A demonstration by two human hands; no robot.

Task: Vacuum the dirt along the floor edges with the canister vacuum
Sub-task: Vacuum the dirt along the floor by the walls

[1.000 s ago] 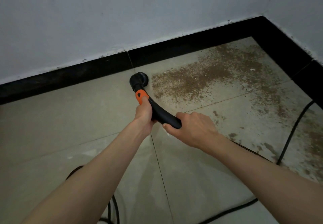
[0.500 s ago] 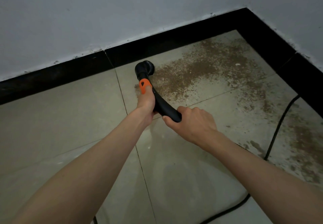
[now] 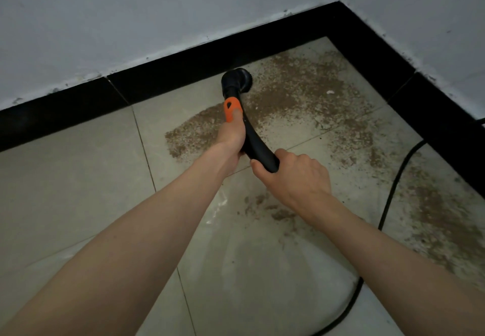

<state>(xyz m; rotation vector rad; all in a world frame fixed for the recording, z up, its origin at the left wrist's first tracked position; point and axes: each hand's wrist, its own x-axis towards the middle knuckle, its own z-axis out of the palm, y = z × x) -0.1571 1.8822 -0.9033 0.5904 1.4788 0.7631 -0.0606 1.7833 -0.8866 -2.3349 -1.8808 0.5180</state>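
1. Left hand point(image 3: 232, 136) wrapped around the curved black wand point(image 3: 253, 141), just behind the orange collar point(image 3: 230, 110); right hand point(image 3: 294, 175) clenched on the wand's rear end.
2. Round brush head point(image 3: 237, 81) down on the tile, just beside the black baseboard point(image 3: 170, 78), at the edge of the brown dirt point(image 3: 294, 94).
3. Probably rigid, light plastic — easy to steer with two grips.
4. Likely drag from the cord point(image 3: 393, 191) trailing at right — best kept clear.
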